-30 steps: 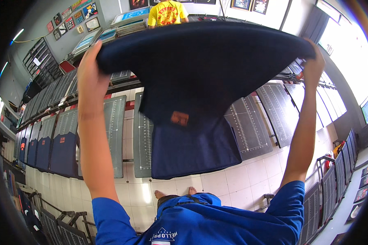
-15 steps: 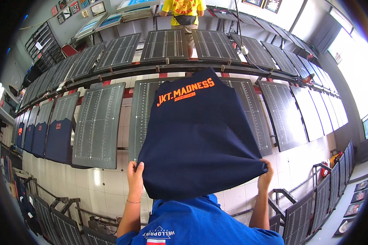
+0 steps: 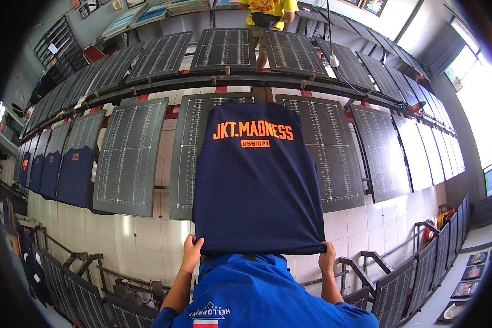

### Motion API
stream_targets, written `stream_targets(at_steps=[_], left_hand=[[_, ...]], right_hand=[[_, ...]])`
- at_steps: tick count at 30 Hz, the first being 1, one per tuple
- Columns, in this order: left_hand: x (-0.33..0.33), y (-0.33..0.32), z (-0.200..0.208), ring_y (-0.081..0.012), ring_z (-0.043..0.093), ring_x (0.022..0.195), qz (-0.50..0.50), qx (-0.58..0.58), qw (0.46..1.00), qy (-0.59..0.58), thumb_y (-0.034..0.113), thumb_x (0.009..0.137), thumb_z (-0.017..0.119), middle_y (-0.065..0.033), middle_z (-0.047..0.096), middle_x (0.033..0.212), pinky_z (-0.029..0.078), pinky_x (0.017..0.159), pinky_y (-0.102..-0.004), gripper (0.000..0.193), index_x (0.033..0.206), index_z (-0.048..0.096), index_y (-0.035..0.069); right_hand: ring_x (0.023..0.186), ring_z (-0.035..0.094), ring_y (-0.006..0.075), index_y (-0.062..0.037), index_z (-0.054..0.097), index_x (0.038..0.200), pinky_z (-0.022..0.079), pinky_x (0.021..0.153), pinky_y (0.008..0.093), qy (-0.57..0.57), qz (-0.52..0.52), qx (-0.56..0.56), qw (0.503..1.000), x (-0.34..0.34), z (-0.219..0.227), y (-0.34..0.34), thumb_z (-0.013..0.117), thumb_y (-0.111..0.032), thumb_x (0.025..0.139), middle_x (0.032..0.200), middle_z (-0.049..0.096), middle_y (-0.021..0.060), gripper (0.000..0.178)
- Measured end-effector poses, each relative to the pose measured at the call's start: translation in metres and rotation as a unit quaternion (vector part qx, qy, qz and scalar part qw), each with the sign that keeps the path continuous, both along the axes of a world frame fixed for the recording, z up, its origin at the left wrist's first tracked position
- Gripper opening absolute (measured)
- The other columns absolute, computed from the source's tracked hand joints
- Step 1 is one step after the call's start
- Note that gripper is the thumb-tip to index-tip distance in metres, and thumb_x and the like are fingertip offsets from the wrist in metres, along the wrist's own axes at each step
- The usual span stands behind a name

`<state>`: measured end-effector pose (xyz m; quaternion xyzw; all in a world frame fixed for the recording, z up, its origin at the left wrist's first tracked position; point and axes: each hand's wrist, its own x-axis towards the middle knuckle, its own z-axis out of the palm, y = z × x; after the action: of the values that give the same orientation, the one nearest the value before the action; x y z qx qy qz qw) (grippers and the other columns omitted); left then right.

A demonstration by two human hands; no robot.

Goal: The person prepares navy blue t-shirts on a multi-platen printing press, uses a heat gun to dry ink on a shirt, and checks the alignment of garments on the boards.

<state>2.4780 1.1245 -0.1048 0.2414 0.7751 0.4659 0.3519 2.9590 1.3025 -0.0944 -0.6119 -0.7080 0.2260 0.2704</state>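
Observation:
A navy sleeveless shirt (image 3: pixel 257 191) with an orange print across its upper part is stretched out in front of me. My left hand (image 3: pixel 192 250) pinches its lower left corner. The lower right corner is gripped by my right hand (image 3: pixel 327 257). The shirt overlaps a dark marked board (image 3: pixel 184 180) on the left and another dark board (image 3: pixel 341 175) on the right, hiding their inner parts. Whether its far end rests on them I cannot tell.
Rows of similar boards (image 3: pixel 222 52) stand on a frame beyond a dark rail (image 3: pixel 202 75). Further left, navy garments (image 3: pixel 75 175) cover several boards. A person in a yellow shirt (image 3: pixel 270 12) stands at the back. A cable with a white fitting (image 3: pixel 334 61) hangs down.
The shirt has gone from skewed and creased to straighter and flatter. Both hands have come lower and closer together, still holding its hem. The person in yellow appears further right.

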Motion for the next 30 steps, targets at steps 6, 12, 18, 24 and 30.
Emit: stream_targets(at_steps=[6, 12, 18, 24, 30], left_hand=[[-0.014, 0.012, -0.019, -0.0241, 0.058, 0.108, -0.053, -0.112, 0.991, -0.054, 0.015, 0.084, 0.07, -0.0162, 0.061, 0.115, 0.047, 0.091, -0.0355, 0.058, 0.13, 0.042, -0.005], [-0.042, 0.043, -0.047, -0.0196, 0.047, 0.123, -0.042, 0.076, 0.958, -0.272, 0.02, 0.084, 0.073, -0.0117, 0.055, 0.13, 0.036, 0.105, -0.0347, 0.067, 0.139, 0.041, 0.0], [-0.066, 0.035, 0.036, -0.0122, 0.057, 0.094, -0.18, -0.002, 0.971, -0.155, 0.024, 0.094, 0.062, -0.0017, 0.065, 0.104, 0.045, 0.087, -0.0284, 0.039, 0.121, 0.059, -0.004], [-0.206, 0.02, 0.192, -0.0156, 0.06, 0.097, -0.072, 0.241, 0.962, -0.106, 0.021, 0.095, 0.061, -0.0066, 0.065, 0.099, 0.048, 0.09, -0.033, 0.018, 0.093, 0.058, 0.004], [-0.361, -0.017, 0.369, -0.0232, 0.062, 0.106, -0.02, 0.57, 0.82, -0.051, 0.021, 0.1, 0.047, -0.0161, 0.058, 0.123, 0.05, 0.092, -0.0342, 0.044, 0.137, 0.039, -0.004]], right_hand=[[0.11, 0.058, 0.0364, 0.0022, 0.058, 0.116, 0.044, 0.098, 0.0399, -0.254, 0.097, -0.292, 0.917, 0.014, -0.054, 0.045, 0.056, -0.005, 0.085, 0.114, 0.061, 0.0232, 0.033], [0.128, 0.046, 0.0259, 0.0058, 0.031, 0.143, 0.038, 0.105, 0.0369, 0.491, -0.113, -0.272, 0.82, -0.045, -0.06, 0.123, 0.066, -0.027, 0.089, 0.138, 0.048, 0.0145, 0.072], [0.096, 0.059, 0.0143, 0.0062, 0.062, 0.115, 0.046, 0.089, 0.0292, 0.214, -0.006, -0.405, 0.889, -0.045, -0.024, 0.122, 0.068, -0.029, 0.089, 0.106, 0.066, 0.0071, 0.044], [0.117, 0.056, 0.0329, 0.0048, 0.051, 0.128, 0.043, 0.102, 0.0506, 0.588, 0.162, -0.032, 0.792, -0.033, 0.087, 0.111, 0.054, -0.019, 0.094, 0.127, 0.057, 0.0183, 0.042], [0.103, 0.064, 0.0326, 0.0058, 0.052, 0.123, 0.052, 0.091, 0.0453, 0.518, 0.112, 0.229, 0.817, -0.319, 0.346, 0.016, 0.041, -0.029, 0.101, 0.117, 0.061, 0.0227, 0.043]])
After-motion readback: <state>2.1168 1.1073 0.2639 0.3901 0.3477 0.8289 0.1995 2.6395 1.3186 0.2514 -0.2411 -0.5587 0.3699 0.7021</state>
